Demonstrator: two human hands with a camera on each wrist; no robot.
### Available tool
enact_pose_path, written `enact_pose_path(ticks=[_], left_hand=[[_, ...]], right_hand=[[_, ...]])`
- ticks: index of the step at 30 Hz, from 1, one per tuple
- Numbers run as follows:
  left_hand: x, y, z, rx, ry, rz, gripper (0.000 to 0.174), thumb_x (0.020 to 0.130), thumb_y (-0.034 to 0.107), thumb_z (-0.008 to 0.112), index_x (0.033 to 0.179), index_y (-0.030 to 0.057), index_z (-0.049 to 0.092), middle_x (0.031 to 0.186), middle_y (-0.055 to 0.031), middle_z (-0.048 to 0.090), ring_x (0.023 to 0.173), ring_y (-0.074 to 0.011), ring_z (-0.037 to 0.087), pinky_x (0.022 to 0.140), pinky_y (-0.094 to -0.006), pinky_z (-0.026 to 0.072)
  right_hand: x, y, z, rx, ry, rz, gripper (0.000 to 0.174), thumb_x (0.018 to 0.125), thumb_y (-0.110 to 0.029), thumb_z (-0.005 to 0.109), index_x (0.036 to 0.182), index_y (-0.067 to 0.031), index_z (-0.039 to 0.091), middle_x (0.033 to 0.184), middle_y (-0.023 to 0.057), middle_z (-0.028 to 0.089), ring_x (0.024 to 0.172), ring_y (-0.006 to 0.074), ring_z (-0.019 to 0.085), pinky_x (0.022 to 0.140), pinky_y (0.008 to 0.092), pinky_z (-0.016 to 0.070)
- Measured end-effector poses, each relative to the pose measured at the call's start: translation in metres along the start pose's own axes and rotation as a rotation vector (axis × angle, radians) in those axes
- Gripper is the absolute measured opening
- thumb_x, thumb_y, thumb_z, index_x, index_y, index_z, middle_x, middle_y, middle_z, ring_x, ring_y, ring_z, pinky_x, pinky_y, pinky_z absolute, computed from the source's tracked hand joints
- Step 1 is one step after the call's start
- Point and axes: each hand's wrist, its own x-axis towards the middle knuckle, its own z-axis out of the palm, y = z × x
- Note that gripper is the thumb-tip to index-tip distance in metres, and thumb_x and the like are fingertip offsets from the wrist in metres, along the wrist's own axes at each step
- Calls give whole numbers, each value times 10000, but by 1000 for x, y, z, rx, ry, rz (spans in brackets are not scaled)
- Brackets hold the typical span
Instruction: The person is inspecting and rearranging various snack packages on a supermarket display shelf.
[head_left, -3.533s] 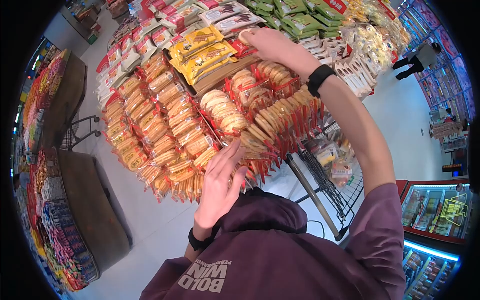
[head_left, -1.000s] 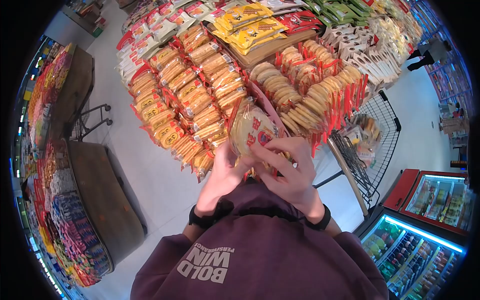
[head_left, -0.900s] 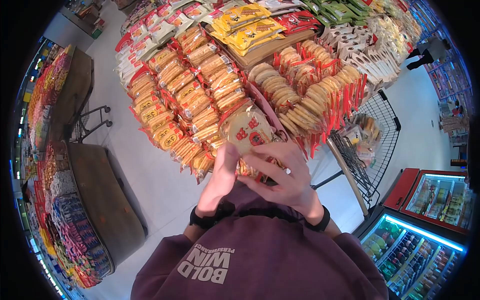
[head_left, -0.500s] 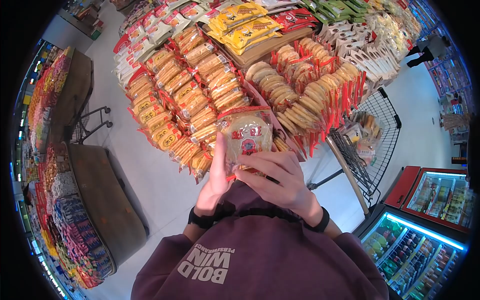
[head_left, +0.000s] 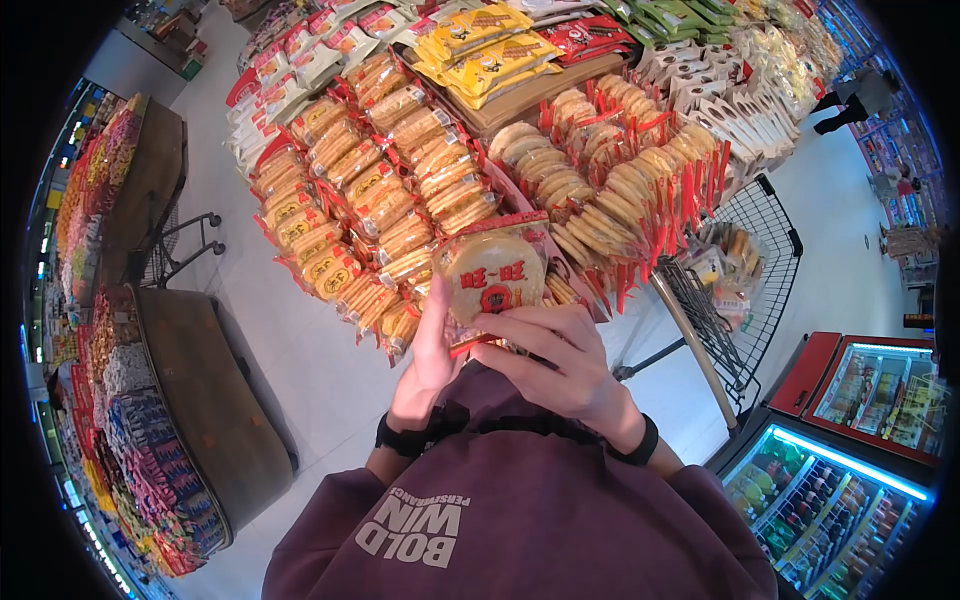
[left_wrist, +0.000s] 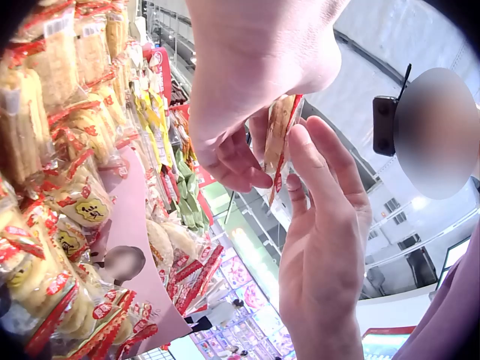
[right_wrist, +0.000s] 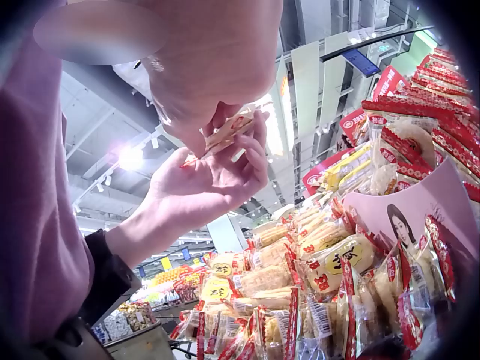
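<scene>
A clear packet of round rice crackers (head_left: 495, 270) with red lettering and a small red figure is held before the chest, its printed face towards the head camera. My left hand (head_left: 430, 350) grips its left side, thumb along the edge and the other fingers behind. At the lower right, the bent fingers of my right hand (head_left: 560, 360) hold the packet and cover its bottom part. Seen edge-on in the left wrist view, the packet (left_wrist: 281, 139) is thin and sits between both hands. The right wrist view shows left fingertips curled round the packet (right_wrist: 231, 131).
Rows of long wrapped crackers (head_left: 380, 195) fill the display beyond the hands, with round ones (head_left: 640, 205) to the right. Yellow packs (head_left: 490, 60) lie behind on a wooden board. A shopping cart (head_left: 745, 290) stands at right, fridges (head_left: 820, 500) lower right, another counter (head_left: 200, 400) left.
The right hand has come back from far across the display to the chest, where both hands now hold the packet. Its printed face has turned to the head camera, lettering more level.
</scene>
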Motion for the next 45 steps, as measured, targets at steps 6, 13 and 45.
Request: enact_pose_path(ticks=[6, 13, 45], left_hand=[[-2, -2, 0, 57, 72, 31, 844, 1004, 662, 130, 1463, -3, 374, 1386, -188, 536, 1269, -313, 539, 1074, -435, 437], [1, -5, 2, 250, 22, 96, 876, 973, 705, 274, 1492, 1, 317, 1442, -179, 479, 1292, -302, 514, 1071, -431, 428], [14, -5, -12, 567, 252, 287, 238, 761, -43, 787, 882, 7, 589, 839, -2, 536, 747, -71, 506, 688, -233, 448]], right_hand=[[-1, 3, 2, -3, 82, 43, 379, 698, -44, 729, 1074, -91, 717, 1251, 72, 648, 1009, 224, 632, 837, 344, 531], [2, 2, 3, 5, 193, 168, 418, 718, -63, 796, 1125, -96, 706, 1263, 106, 644, 1028, 265, 646, 863, 359, 539], [-4, 8, 12, 528, 223, 736, 356, 878, -37, 723, 1178, 36, 545, 1003, 129, 696, 954, 205, 713, 781, 300, 568]])
